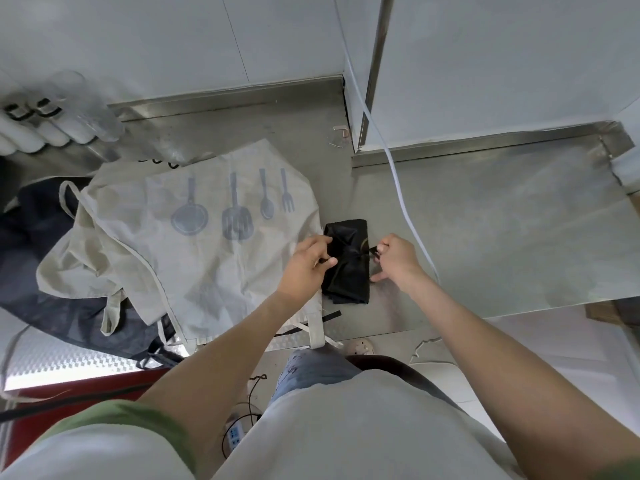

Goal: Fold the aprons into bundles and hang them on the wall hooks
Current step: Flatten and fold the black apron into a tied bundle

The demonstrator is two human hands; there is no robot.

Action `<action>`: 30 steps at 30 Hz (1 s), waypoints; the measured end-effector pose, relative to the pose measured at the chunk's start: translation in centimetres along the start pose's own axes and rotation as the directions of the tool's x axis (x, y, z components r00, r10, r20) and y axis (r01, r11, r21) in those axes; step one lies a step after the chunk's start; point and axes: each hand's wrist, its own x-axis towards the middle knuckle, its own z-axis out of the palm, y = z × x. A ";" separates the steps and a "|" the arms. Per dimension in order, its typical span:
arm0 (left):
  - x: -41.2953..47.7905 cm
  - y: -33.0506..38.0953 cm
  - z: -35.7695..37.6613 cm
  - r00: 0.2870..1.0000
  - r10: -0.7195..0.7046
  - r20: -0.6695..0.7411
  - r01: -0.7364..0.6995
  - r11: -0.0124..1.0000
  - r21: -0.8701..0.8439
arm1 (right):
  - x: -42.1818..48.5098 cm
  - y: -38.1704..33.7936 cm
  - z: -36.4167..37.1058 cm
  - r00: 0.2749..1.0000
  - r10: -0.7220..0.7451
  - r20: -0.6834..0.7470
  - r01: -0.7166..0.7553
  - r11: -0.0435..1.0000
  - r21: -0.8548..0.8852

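Note:
A black apron (347, 271) lies folded into a small bundle on the steel counter (485, 237), cinched across its middle by its black strap. My left hand (306, 263) pinches one strap end at the bundle's left side. My right hand (394, 259) pinches the other strap end at its right side, with the little finger touching the counter. A beige apron (207, 237) printed with grey utensils is spread out to the left, partly over a dark blue apron (52, 306) that hangs off the counter's edge.
White cups (52, 123) are stacked on their sides at the back left. A white cable (401, 199) runs down the wall and across the counter right of the bundle. A metal hook (341, 135) lies near the back wall. A power strip (235, 436) sits on the floor.

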 end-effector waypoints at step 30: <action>5.1 7.7 -10.3 0.846 -0.111 0.521 0.167 0.984 -0.061 | -4.9 -10.3 -4.2 0.603 -0.658 0.450 0.796 0.534 -0.286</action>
